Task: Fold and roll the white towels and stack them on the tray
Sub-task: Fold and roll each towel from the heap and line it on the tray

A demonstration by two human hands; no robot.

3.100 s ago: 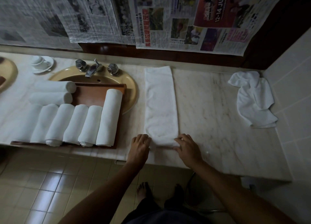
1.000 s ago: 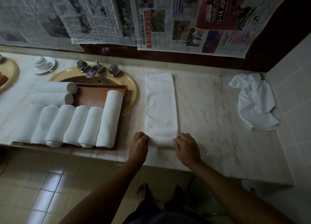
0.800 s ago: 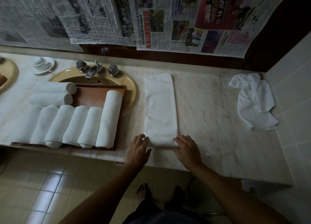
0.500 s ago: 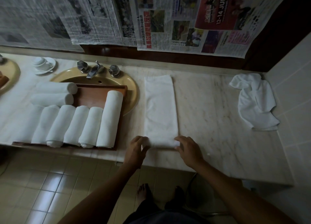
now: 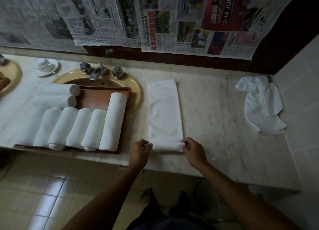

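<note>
Both grips grasping the near, rolled-up end of the long folded white towel (image 5: 164, 114): left hand (image 5: 139, 152) with fingers curled on the roll's left end, right hand (image 5: 194, 151) pinching its right end. Small roll lying crosswise at the front edge of the pale marble desk (image 5: 215, 119), the rest of the strip stretched flat away toward the wall. Just left of it, the brown wooden tray (image 5: 96, 95) set over the yellow oval washbasin (image 5: 136, 93), carrying white rolled towels (image 5: 77, 126): a row side by side along the front, two more laid crosswise behind on the left. Chrome tap with two faceted knobs (image 5: 101, 71) at the basin's back rim. White cup on a saucer (image 5: 45, 66) farther left on the desk. Well apart to the right, near the tiled side wall, a crumpled white towel (image 5: 262, 105) lying loose. Newspaper sheets (image 5: 120, 17) hanging across the wall behind. Bare feet (image 5: 146, 196) on the tiled floor below the desk's edge.
</note>
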